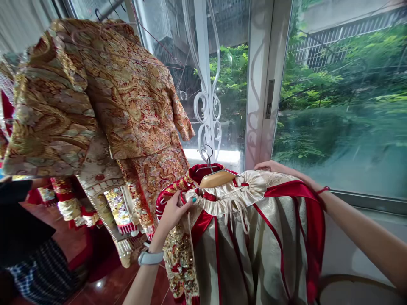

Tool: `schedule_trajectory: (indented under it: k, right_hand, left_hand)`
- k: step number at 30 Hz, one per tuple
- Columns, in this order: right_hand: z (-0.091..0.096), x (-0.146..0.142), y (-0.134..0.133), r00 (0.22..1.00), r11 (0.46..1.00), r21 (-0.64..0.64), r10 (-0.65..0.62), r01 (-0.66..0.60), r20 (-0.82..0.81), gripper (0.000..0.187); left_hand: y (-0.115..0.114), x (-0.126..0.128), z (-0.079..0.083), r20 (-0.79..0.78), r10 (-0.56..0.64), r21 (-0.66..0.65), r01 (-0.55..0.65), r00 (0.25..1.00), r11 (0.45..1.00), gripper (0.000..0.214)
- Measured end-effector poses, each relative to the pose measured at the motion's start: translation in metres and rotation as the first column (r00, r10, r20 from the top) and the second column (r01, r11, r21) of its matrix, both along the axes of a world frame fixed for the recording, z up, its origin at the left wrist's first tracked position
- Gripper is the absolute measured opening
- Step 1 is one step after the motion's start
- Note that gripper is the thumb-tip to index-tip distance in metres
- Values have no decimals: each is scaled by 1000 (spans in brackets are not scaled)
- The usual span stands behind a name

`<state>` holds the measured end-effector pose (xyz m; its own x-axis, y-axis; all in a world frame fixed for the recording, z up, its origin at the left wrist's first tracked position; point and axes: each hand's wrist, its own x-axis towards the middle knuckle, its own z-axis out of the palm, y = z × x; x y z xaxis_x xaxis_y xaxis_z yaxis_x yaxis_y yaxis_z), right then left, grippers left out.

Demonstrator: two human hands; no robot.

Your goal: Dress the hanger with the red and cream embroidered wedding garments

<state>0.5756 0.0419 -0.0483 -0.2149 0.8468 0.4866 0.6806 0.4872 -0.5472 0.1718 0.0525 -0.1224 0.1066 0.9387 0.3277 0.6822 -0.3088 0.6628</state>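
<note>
A cream skirt (pixel 270 237) with red trim and a gathered drawstring waistband (pixel 219 201) hangs in front of a red and gold sequined jacket (pixel 179 258). A wooden hanger (pixel 218 178) with a wire hook carries them. On the left, my left hand (pixel 173 212) pinches the edge of the waistband, thumb on the near side, its other fingers partly hidden. My right hand (pixel 275 167) lies along the top edge at the right, behind the skirt's fabric, holding it. The thumb of that hand is hidden.
Gold embroidered jackets (pixel 127 93) and skirts hang close by on the left. Behind stand a white scrollwork metal post (pixel 207 106) and a sliding window (pixel 337 106). A person in dark clothing (pixel 25 224) is at the left edge. A round-edged object (pixel 352 284) sits at lower right.
</note>
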Motion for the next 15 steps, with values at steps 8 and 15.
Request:
schedule_trajectory:
  k: [8,15]
  right_hand:
    - [10,9,9,979,985,169,-78,46,188,30]
    - [55,21,-25,960,999,-40,30,-20,279,29]
  left_hand:
    - [10,-2,8,57,-12,39,10,998,999,84]
    - [4,-6,21,-24,-28,96,30,999,995,68]
